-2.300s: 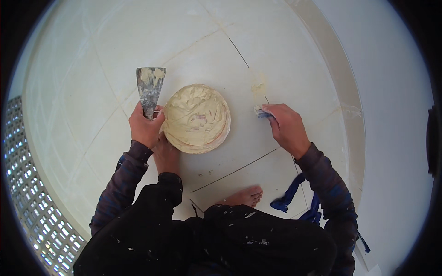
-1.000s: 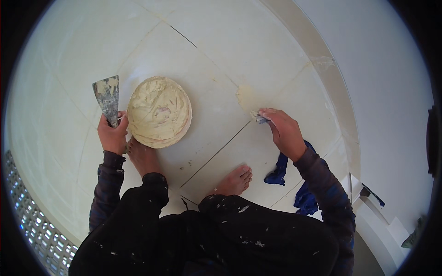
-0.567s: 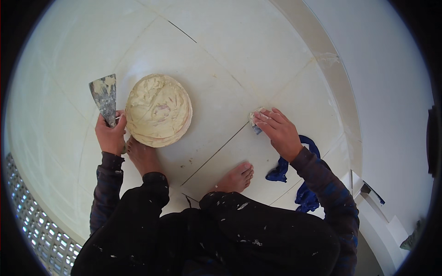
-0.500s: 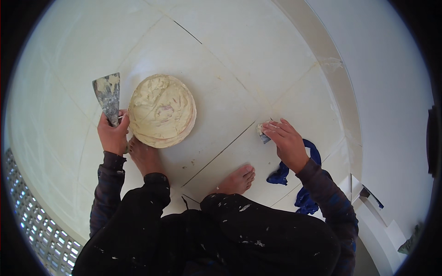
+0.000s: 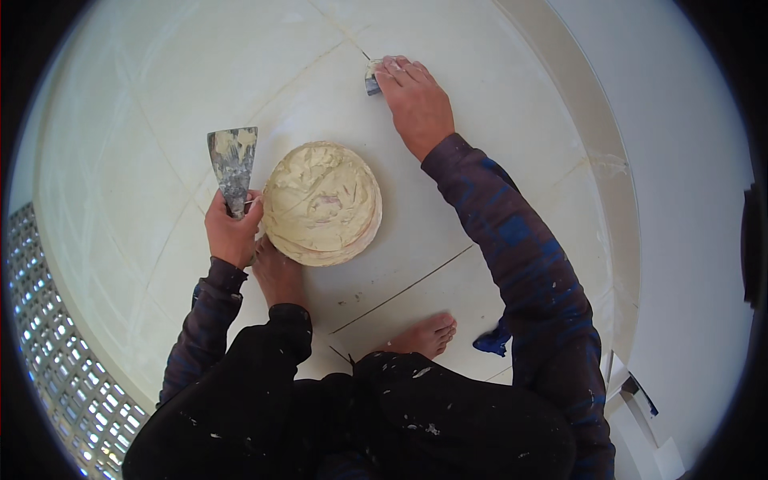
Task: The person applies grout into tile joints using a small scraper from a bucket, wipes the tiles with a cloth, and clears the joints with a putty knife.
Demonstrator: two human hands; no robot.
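Two tools are in your grip: your left hand (image 5: 232, 234), left of centre, is closed around the handle of a wide putty knife (image 5: 232, 164), blade up; your right hand (image 5: 416, 100), at upper centre, presses a small scraper (image 5: 373, 80) onto a tile joint in the floor (image 5: 160, 96); the round pan of cream putty (image 5: 322, 202) sits at centre, just beside the knife.
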